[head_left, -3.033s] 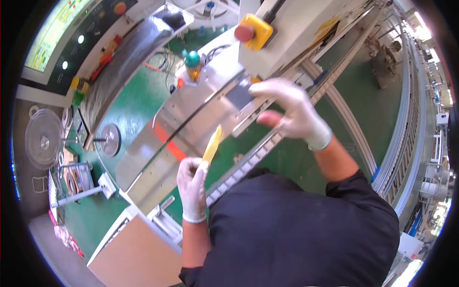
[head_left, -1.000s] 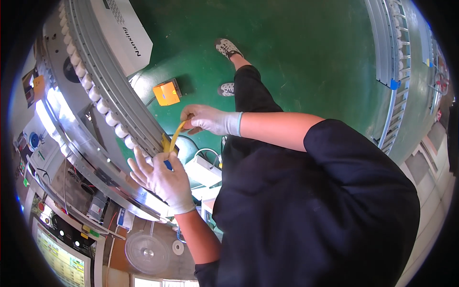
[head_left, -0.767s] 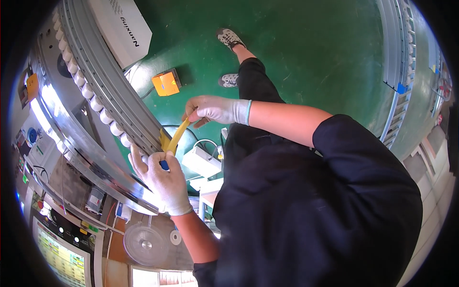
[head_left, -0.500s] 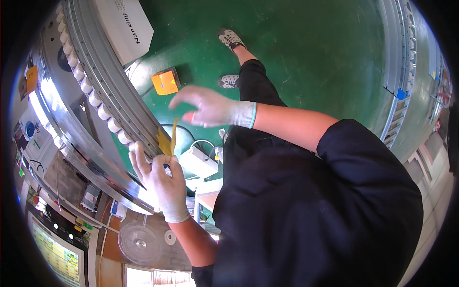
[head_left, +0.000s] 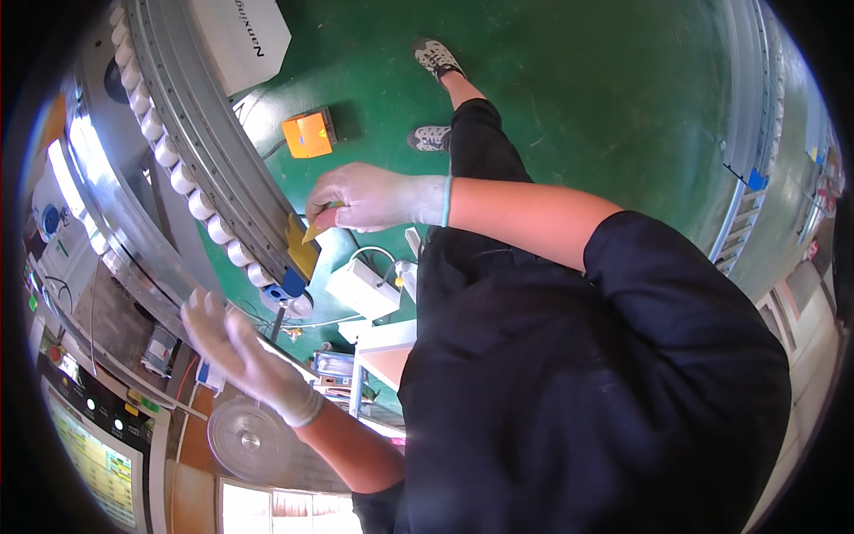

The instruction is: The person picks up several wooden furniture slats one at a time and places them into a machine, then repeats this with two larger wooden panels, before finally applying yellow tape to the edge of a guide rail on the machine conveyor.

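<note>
My right hand (head_left: 378,196), in a pale knit glove, is bent with its thumb against the fingers. Between them is a thin yellow strip (head_left: 311,234), mostly hidden by the hand. Just beside it, a flat yellow piece (head_left: 300,253) sits at the end of a grey metal rail (head_left: 222,133) lined with white rollers (head_left: 201,206). A blue end piece (head_left: 290,285) is below that. My left hand (head_left: 253,360), gloved alike, is lower left, fingers stretched out and nothing in it. It is near the shiny curved metal edge (head_left: 156,276), apart from the rail's end.
An orange box (head_left: 308,133) stands on the green floor (head_left: 578,89) ahead of my feet. A white box (head_left: 363,290) with a cable lies below the rail's end. A machine screen (head_left: 89,463) is at lower left. Another roller conveyor (head_left: 752,89) runs at the far right.
My left hand has let go of the yellow strip and moved down and left, fingers opening. My right hand has come lower and closed on the strip. The view has shifted slightly.
</note>
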### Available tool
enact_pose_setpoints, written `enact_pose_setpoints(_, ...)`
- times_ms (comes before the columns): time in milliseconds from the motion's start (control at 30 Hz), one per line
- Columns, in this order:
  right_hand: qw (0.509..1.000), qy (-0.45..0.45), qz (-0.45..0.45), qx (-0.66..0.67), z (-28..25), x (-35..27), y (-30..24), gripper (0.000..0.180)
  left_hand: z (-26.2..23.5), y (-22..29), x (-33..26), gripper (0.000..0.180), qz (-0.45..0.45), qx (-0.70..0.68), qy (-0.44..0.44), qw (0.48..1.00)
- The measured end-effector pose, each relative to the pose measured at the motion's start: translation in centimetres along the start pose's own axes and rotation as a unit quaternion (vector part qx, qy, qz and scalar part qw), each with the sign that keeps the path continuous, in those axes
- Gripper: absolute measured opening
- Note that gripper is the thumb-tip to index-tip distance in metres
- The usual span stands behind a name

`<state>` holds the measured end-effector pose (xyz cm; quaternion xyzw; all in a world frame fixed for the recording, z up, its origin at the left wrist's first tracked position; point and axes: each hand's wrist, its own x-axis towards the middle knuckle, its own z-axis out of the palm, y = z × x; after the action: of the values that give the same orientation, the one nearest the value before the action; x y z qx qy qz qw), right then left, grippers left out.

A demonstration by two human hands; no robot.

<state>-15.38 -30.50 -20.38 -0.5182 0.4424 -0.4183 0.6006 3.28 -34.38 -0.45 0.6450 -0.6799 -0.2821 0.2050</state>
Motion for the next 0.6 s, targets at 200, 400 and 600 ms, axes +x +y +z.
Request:
enact_pose_setpoints(200, 0.998, 0.021, -0.029, 0.052, 2.6, 2.6, 1.1, 0.023, 4.0, -2.3, -1.4, 0.090, 0.049, 0.202, -0.056, 0.976)
enact_pose_setpoints(400, 0.998, 0.008, -0.003, 0.064, 2.7, 3.6, 0.9, 0.022, 6.2, -2.1, 0.6, 0.097, 0.070, 0.251, -0.056, 0.964)
enact_pose_setpoints(600, 0.997, 0.065, -0.005, 0.030, 4.0, 3.9, 1.6, 0.023, 7.2, -2.3, 1.6, 0.101, 0.079, 0.322, -0.027, 0.943)
